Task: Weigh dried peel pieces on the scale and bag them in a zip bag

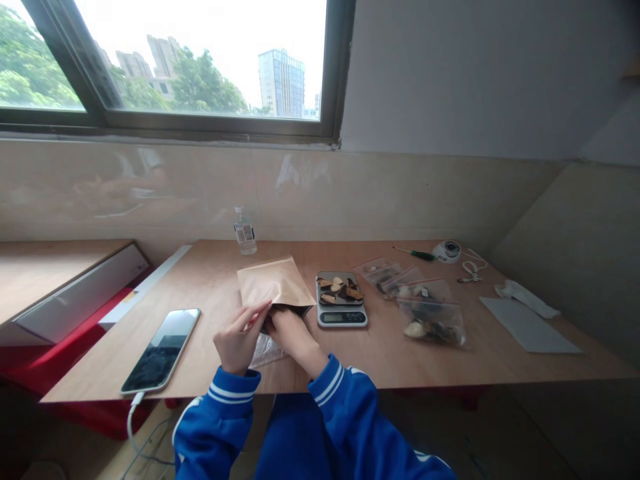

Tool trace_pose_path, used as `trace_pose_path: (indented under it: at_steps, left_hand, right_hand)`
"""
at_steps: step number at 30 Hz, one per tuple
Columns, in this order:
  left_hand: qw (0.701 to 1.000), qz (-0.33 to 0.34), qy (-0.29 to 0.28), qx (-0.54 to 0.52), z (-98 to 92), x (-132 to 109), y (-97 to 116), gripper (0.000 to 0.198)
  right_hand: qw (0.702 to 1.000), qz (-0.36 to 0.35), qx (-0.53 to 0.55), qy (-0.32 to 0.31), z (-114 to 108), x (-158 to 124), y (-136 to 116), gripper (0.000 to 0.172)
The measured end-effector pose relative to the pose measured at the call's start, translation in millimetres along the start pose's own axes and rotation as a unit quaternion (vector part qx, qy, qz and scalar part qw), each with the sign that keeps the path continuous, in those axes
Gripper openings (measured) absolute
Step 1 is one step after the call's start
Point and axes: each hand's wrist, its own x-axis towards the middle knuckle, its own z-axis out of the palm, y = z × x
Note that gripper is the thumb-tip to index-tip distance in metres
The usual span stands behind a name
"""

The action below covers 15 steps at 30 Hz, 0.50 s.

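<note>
A brown paper pouch (273, 280) lies on the table with its mouth toward me. My left hand (239, 339) pinches the upper edge of that mouth between thumb and fingers. Inside the opening is my right hand (293, 337); its fingers are hidden by the paper, so their hold cannot be seen. Just right of the pouch stands a small digital scale (342, 319), with dried slices (340, 289), pale and dark brown, spread on its plate. A clear plastic bag (267, 352) lies flat under my wrists.
Several zip bags of dried pieces (433, 320) lie right of the scale. Farther back are a green screwdriver (423, 255) and a white dome camera (447, 251). A phone (163, 350) with its cable, a water bottle (245, 231) and a white sheet (530, 325) also lie or stand around.
</note>
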Motion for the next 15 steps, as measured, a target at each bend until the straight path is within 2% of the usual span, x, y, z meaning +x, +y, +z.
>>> trace_pose_path:
  at_steps: [5,10,15]
  left_hand:
    - [1.000,0.012,0.004,-0.004,3.1,-1.2,5.4,0.016]
    - [1.000,0.023,-0.004,-0.003,6.5,-4.0,5.9,0.017]
    - [0.999,0.028,-0.017,-0.007,10.5,-9.2,5.4,0.017]
  right_hand:
    - [1.000,0.020,-0.019,-0.005,3.6,1.7,5.7,0.031]
    - [0.998,0.000,-0.021,0.058,21.5,16.9,20.1,0.034]
    - [0.994,-0.036,0.034,0.097,42.0,34.6,33.8,0.040]
